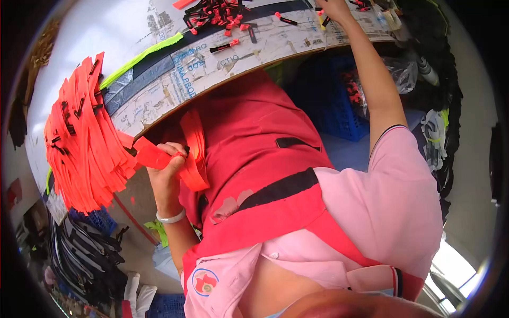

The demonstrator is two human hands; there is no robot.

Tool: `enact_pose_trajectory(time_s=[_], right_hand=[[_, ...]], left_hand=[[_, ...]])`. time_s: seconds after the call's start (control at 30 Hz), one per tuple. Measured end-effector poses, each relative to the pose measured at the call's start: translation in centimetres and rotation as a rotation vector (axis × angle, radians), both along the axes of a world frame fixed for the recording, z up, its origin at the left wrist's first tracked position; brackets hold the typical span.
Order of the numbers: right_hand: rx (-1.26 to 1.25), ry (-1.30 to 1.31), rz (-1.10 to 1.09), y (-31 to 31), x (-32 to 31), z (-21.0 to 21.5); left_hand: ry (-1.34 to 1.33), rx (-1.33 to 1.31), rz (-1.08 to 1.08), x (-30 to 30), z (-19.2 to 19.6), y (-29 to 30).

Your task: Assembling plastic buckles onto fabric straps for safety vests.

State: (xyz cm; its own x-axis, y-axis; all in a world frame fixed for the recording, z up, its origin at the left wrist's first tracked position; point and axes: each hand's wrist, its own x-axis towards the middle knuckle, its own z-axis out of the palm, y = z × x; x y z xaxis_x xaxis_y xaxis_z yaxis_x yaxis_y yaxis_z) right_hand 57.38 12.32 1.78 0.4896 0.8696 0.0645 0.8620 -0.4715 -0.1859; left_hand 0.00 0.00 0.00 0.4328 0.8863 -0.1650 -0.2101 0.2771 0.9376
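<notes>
My left hand [165, 170] is closed around a bright orange fabric strap [195, 153], below the front edge of the table [146, 111]. The strap hangs in a loop beside my red apron, and its other end runs toward a thick bundle of similar orange strips [87, 143] with small black ends, draped over the table's left corner. At the top edge of the view, my right hand [335, 9] reaches over the table beside a small black piece [325, 21]; its fingers are mostly cut off by the frame. Nearby lies a heap of small black-and-pink pieces [216, 16].
A neon yellow-green strip [140, 61] lies along the tabletop. Under the table stands a blue plastic crate [336, 108], with a clear plastic bag [400, 74] to its right. Black straps [79, 249] hang at the lower left.
</notes>
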Motion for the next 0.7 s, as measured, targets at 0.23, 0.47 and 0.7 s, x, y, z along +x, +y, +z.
enact_pose_trajectory(time_s=[0.23,0.47,0.7], right_hand=[[0.290,0.498,0.151,-1.6,-8.2,4.5],[-0.176,1.102,0.778,-7.6,-30.2,2.3],[-0.262,1.311,0.772,-9.1,-37.8,0.7]], left_hand=[[-0.047,-0.070,0.084,0.8,1.4,0.2],[-0.165,-0.098,0.125,1.1,-0.5,0.8],[-0.252,-0.117,0.238,-0.2,-2.3,0.1]])
